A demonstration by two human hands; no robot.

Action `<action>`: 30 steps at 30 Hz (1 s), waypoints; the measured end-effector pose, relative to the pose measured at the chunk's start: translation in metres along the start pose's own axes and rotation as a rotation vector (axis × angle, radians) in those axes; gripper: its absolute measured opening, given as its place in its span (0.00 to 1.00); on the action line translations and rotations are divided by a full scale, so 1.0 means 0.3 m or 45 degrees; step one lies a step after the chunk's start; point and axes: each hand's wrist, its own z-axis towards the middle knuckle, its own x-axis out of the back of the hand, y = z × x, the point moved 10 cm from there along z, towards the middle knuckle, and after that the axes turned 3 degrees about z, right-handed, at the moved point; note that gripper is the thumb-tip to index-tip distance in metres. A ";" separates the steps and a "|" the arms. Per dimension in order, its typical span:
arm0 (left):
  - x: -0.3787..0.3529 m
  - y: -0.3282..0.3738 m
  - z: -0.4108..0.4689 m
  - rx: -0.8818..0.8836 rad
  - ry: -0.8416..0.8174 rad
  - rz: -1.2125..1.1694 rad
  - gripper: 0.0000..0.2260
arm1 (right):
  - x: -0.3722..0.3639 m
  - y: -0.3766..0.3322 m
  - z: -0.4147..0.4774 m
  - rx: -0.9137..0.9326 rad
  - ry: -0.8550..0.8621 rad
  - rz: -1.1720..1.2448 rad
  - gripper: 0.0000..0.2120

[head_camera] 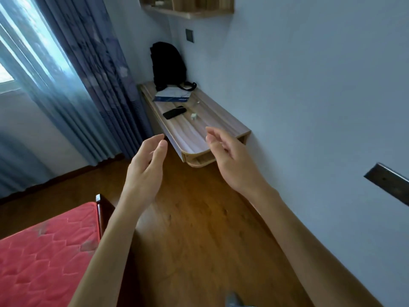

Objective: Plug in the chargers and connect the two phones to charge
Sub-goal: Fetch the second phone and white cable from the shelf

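Observation:
Two dark phones [174, 112] lie side by side on a wall-mounted wooden desk [194, 134]. A small white charger plug [194, 116] sits just right of them, with a thin pale cable [195, 105] running back from it. A grey wall socket [189, 35] is above the desk, and another dark socket plate [389, 182] is on the wall at the right. My left hand [145, 167] and my right hand [230, 158] are raised in front of the desk's near end, both empty with fingers apart.
A black backpack [169, 65] stands at the desk's far end with a blue-and-white box [172, 96] in front of it. Blue curtains [88, 74] hang at the left. A red mattress [44, 251] is at the lower left. A wooden shelf [188, 7] hangs above.

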 end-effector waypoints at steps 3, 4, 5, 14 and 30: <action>-0.005 -0.017 0.170 -0.006 0.015 0.020 0.20 | -0.003 0.007 0.194 0.028 -0.001 0.009 0.21; -0.003 -0.029 0.217 -0.005 0.020 0.026 0.20 | -0.008 0.013 0.247 0.036 -0.004 0.013 0.21; 0.002 -0.044 0.270 -0.003 0.027 0.030 0.20 | -0.018 0.023 0.304 0.044 -0.009 0.014 0.21; 0.106 -0.296 0.739 0.025 0.032 0.003 0.20 | -0.238 0.140 0.780 0.025 -0.018 -0.019 0.19; 0.336 -0.701 1.576 -0.029 -0.232 -0.021 0.19 | -0.679 0.279 1.477 -0.194 0.172 -0.103 0.18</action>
